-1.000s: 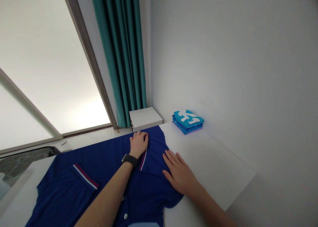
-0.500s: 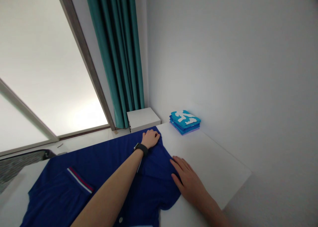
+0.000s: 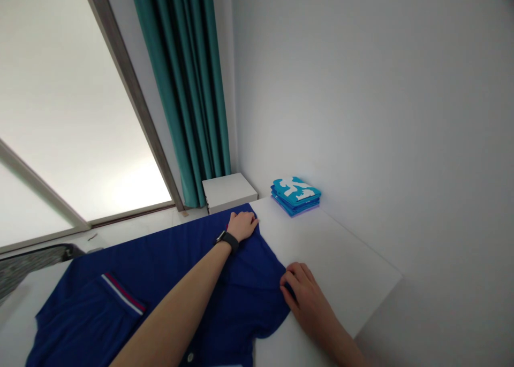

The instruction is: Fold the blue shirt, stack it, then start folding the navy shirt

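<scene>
A dark blue polo shirt point(image 3: 168, 270) with a red-and-white striped sleeve cuff lies spread on a white table point(image 3: 337, 260). My left hand point(image 3: 242, 225), a black watch on its wrist, rests closed on the shirt's far corner near the table's back edge. Closer to me, my right hand point(image 3: 302, 288) pinches the shirt's right edge with curled fingers.
A stack of folded light blue garments point(image 3: 296, 194) sits at the table's far end against the grey wall. Behind the table stand a small white cabinet point(image 3: 228, 191), a teal curtain point(image 3: 188, 89) and a large window. A dark patterned object shows at the left edge.
My left hand slid from the collar out to the shirt's far right corner. My right hand moved right to the shirt's edge and its flat fingers curled into a pinch.
</scene>
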Tool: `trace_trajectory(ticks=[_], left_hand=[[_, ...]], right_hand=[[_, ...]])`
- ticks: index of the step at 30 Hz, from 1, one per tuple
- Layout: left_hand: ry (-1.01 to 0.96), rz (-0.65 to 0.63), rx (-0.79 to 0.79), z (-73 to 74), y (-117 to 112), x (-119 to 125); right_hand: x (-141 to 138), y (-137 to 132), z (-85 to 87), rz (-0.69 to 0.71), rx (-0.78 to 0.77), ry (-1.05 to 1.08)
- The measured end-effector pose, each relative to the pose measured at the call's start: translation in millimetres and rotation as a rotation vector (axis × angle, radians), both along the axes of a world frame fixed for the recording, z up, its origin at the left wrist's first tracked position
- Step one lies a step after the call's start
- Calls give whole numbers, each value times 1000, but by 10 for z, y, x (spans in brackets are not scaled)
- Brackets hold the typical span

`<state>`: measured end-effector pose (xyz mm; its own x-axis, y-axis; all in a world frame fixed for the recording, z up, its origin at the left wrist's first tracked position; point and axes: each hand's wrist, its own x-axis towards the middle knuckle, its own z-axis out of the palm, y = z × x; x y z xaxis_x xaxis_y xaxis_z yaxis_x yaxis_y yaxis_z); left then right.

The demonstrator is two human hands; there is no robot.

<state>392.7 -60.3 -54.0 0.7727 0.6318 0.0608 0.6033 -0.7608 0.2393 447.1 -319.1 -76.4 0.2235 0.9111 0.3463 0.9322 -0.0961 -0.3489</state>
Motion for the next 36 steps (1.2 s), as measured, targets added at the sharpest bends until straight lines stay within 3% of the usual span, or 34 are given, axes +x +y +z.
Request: trace_trajectory(ticks=[12,17,21,27,29,32,36], left_hand=[[-32,-12,87,17,-43,-45],[-22,41,121,169,103,-378],[65,-15,66,256,165,-762],[117,-117,49,332,-128,-1285],[96,-208,46,361,-257,-1419],[66,-336,-19,388,-408,-1560],[90,-395,1,364,-517,-1626]], right_hand=[[14,-16,33,106,1,26],[22,-22,28,105,-2,39],[29,-22,26,115,9,31],[53,-19,24,125,13,-4],[59,-20,19,128,14,-7],[62,-20,7,130,23,-10],[51,-21,1,111,36,-12]])
